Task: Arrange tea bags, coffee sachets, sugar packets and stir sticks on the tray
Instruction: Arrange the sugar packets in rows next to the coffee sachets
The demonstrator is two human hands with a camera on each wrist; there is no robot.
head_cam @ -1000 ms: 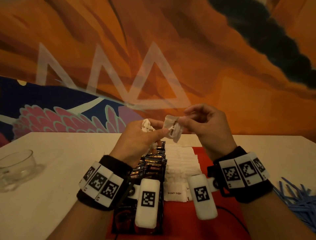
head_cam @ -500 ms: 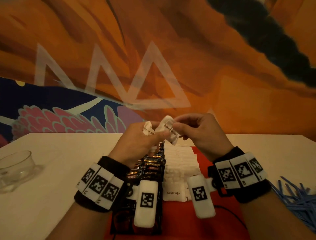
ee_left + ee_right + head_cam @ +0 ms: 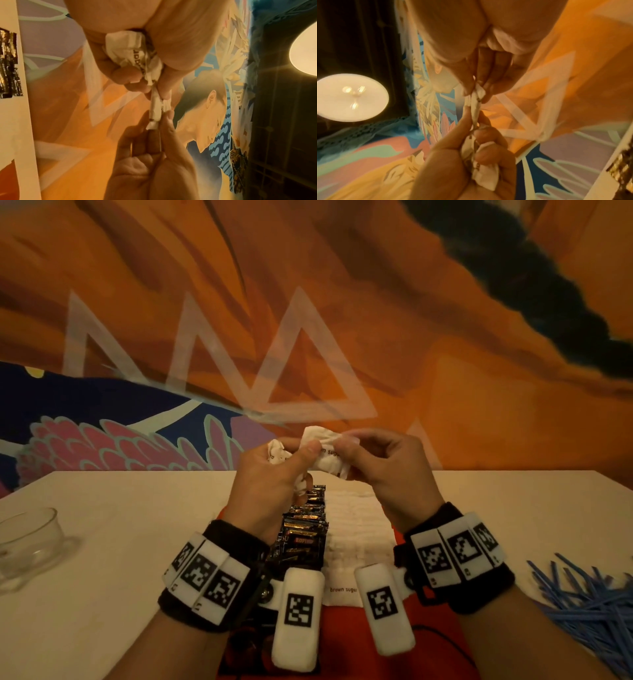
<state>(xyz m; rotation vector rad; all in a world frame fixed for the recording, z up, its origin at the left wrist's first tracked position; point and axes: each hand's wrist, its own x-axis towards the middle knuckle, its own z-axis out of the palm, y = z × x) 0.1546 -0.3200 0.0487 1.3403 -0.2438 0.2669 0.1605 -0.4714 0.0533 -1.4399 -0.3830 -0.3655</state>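
Observation:
Both hands are raised above the red tray point(image 3: 346, 631). My left hand point(image 3: 301, 453) grips a crumpled bunch of white sugar packets point(image 3: 277, 455) in its palm, and its thumb pinches one end of a single brown sugar packet point(image 3: 325, 455). My right hand point(image 3: 344, 445) pinches that packet's other end. In the left wrist view the bunch point(image 3: 130, 54) sits under curled fingers and the single packet point(image 3: 157, 108) runs down to the right hand point(image 3: 150, 155). The right wrist view shows the same packet point(image 3: 476, 105) and the bunch point(image 3: 481, 173). On the tray lie a row of dark coffee sachets point(image 3: 305, 529) and a row of sugar packets point(image 3: 356, 525).
A heap of blue stir sticks point(image 3: 589, 604) lies on the white table point(image 3: 120, 525) at the right. A glass bowl point(image 3: 27, 546) stands at the left edge. A painted wall rises right behind the table's far edge.
The right hand has brought the single packet closer to the left hand. The left thumb now pinches it too, so the packet is stretched between both hands.

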